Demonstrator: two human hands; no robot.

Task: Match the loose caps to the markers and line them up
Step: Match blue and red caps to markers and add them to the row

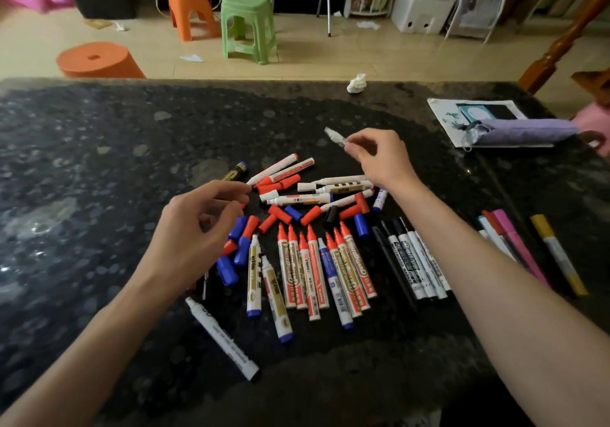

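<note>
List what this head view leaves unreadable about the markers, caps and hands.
Head view only:
- White marker pinched by the right hand: motion blur, tip colour unclear.
- Left hand: its curled fingers hide whether it holds a cap.
- Black-capped markers: the right forearm covers part of the row.
- Blue caps by the left hand: partly hidden by it, count unclear.
- Label print: too small.

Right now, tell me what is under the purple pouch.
The purple pouch lies on a white printed sheet with a dark picture. The sheet's near right part is covered, so its print there cannot be seen.
</note>
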